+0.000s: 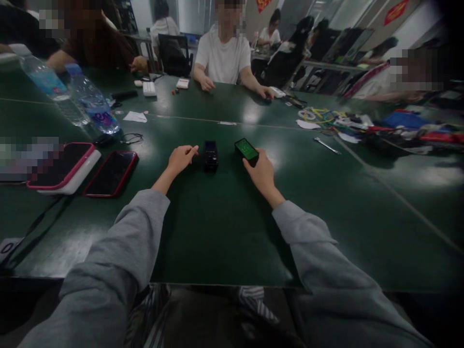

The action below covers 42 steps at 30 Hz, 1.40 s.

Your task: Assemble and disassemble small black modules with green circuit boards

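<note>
In the middle of the dark green table (224,217) stands a small black device (210,155) with a dark screen. My left hand (181,158) is just left of it, not touching it, with its fingers partly curled; whether anything small is between them cannot be made out. To the right, my right hand (260,166) grips a second black device with a lit green screen (247,149), thumb along its near edge and fingers around its right side. The two devices are apart.
Two phones (111,174) (63,165) and two water bottles (96,104) (54,84) are at the left. Cables and tools (326,116) lie at the right, near a wrench (326,145). Across the table sits a person in a white shirt (226,58).
</note>
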Motion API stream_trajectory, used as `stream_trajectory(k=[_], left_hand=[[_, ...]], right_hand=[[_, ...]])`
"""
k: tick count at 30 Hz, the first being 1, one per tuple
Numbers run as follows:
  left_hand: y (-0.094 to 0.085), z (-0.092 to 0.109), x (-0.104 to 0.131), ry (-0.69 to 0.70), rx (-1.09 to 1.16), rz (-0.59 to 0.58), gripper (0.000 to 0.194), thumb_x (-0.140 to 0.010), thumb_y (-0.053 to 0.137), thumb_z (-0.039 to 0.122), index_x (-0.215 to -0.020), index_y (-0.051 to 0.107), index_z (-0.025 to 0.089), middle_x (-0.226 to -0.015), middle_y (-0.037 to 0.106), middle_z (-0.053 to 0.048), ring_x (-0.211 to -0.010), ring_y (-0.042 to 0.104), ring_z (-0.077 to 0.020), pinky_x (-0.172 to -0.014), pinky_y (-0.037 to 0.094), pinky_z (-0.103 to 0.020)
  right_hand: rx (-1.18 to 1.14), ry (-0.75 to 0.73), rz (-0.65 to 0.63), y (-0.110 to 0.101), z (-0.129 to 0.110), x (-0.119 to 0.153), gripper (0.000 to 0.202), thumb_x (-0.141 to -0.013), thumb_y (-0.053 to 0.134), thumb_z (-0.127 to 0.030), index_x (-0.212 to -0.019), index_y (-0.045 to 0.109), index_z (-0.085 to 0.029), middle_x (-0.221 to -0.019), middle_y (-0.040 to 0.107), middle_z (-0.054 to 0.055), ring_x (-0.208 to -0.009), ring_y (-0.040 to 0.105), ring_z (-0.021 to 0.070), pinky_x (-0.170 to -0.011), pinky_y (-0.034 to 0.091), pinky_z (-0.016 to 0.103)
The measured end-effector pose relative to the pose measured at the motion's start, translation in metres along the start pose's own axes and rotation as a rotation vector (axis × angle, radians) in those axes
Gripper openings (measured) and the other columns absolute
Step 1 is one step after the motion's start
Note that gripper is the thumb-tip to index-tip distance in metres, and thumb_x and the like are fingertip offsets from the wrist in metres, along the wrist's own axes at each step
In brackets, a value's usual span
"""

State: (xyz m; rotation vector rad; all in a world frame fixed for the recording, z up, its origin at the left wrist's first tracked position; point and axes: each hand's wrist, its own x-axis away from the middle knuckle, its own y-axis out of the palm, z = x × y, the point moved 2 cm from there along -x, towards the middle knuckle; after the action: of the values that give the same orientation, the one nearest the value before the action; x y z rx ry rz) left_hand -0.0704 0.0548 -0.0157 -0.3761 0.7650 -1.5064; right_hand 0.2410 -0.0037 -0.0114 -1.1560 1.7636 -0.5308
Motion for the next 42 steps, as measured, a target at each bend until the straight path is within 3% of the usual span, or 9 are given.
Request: stream_trajectory(k=[6, 14, 19, 23, 27, 30, 33, 39, 42], left_hand=[[0.000, 0.001, 0.001, 0.002, -0.008, -0.016, 0.046, -0.103, 0.048, 0.051, -0.093, 0.077, 0.017, -0.059, 0.062, -0.001, -0.053, 0.055, -0.0124, -0.058, 0.040, -0.027], [0.000, 0.003, 0.002, -0.004, -0.030, -0.019, 0.044, -0.103, 0.049, 0.051, -0.094, 0.076, 0.017, -0.062, 0.064, -0.001, -0.052, 0.056, -0.0123, -0.058, 0.041, -0.027], [0.000, 0.003, 0.002, -0.008, -0.025, -0.032, 0.046, -0.103, 0.047, 0.052, -0.094, 0.076, 0.017, -0.063, 0.065, -0.001, -0.052, 0.057, -0.0125, -0.057, 0.041, -0.027], [0.000, 0.002, 0.002, -0.002, -0.021, -0.025, 0.046, -0.102, 0.047, 0.052, -0.094, 0.076, 0.018, -0.062, 0.065, -0.001, -0.051, 0.057, -0.0124, -0.056, 0.040, -0.026], [0.001, 0.001, 0.000, -0.004, -0.022, -0.016, 0.045, -0.101, 0.048, 0.052, -0.090, 0.076, 0.018, -0.061, 0.066, -0.001, -0.050, 0.057, -0.0120, -0.057, 0.040, -0.026], [0.001, 0.000, 0.000, -0.005, -0.026, -0.015, 0.045, -0.101, 0.049, 0.052, -0.089, 0.076, 0.018, -0.062, 0.066, -0.001, -0.051, 0.057, -0.0120, -0.057, 0.040, -0.026], [0.001, 0.001, 0.001, -0.009, -0.022, -0.021, 0.045, -0.101, 0.049, 0.052, -0.090, 0.076, 0.018, -0.062, 0.067, -0.001, -0.050, 0.057, -0.0122, -0.056, 0.041, -0.027], [-0.001, 0.004, 0.003, -0.012, -0.024, -0.039, 0.044, -0.102, 0.048, 0.051, -0.092, 0.075, 0.018, -0.066, 0.069, -0.002, -0.050, 0.057, -0.0117, -0.057, 0.043, -0.026], [-0.001, 0.005, 0.004, -0.013, -0.034, -0.040, 0.043, -0.102, 0.048, 0.051, -0.092, 0.075, 0.018, -0.069, 0.071, -0.002, -0.051, 0.057, -0.0114, -0.057, 0.043, -0.026]], right_hand=[[-0.032, -0.089, -0.030, -0.002, -0.009, 0.003, 0.053, -0.091, 0.061, -0.037, -0.137, 0.050, -0.014, -0.128, 0.065, 0.020, -0.115, 0.065, 0.0357, -0.099, 0.054, 0.054], [-0.115, 0.061, -0.055, 0.008, 0.005, -0.001, 0.057, -0.089, 0.065, -0.046, -0.133, 0.053, -0.012, -0.118, 0.068, 0.021, -0.108, 0.067, 0.0359, -0.095, 0.054, 0.055], [-0.104, 0.060, -0.050, 0.009, 0.008, -0.001, 0.059, -0.088, 0.066, -0.048, -0.132, 0.053, -0.013, -0.118, 0.068, 0.020, -0.106, 0.066, 0.0345, -0.094, 0.055, 0.052], [-0.031, 0.042, -0.017, 0.006, 0.003, 0.000, 0.055, -0.089, 0.064, -0.044, -0.132, 0.052, -0.012, -0.114, 0.069, 0.019, -0.103, 0.067, 0.0341, -0.092, 0.056, 0.052], [0.102, -0.040, 0.039, 0.001, -0.002, 0.000, 0.048, -0.091, 0.059, -0.030, -0.133, 0.051, -0.010, -0.121, 0.065, 0.021, -0.112, 0.063, 0.0354, -0.098, 0.054, 0.055], [0.189, -0.099, 0.017, -0.002, -0.004, 0.000, 0.047, -0.090, 0.055, -0.022, -0.135, 0.050, -0.010, -0.125, 0.061, 0.021, -0.116, 0.061, 0.0365, -0.100, 0.053, 0.057], [0.222, -0.130, -0.016, -0.001, -0.005, 0.001, 0.049, -0.090, 0.056, -0.023, -0.136, 0.049, -0.008, -0.127, 0.058, 0.023, -0.116, 0.060, 0.0377, -0.099, 0.053, 0.057], [0.116, -0.146, -0.043, 0.007, -0.005, 0.003, 0.045, -0.096, 0.053, -0.032, -0.134, 0.051, -0.008, -0.129, 0.057, 0.023, -0.121, 0.059, 0.0363, -0.104, 0.051, 0.055], [-0.016, -0.092, -0.026, 0.010, 0.003, 0.000, 0.057, -0.092, 0.059, -0.032, -0.141, 0.044, -0.007, -0.136, 0.056, 0.024, -0.127, 0.058, 0.0345, -0.110, 0.049, 0.052]])
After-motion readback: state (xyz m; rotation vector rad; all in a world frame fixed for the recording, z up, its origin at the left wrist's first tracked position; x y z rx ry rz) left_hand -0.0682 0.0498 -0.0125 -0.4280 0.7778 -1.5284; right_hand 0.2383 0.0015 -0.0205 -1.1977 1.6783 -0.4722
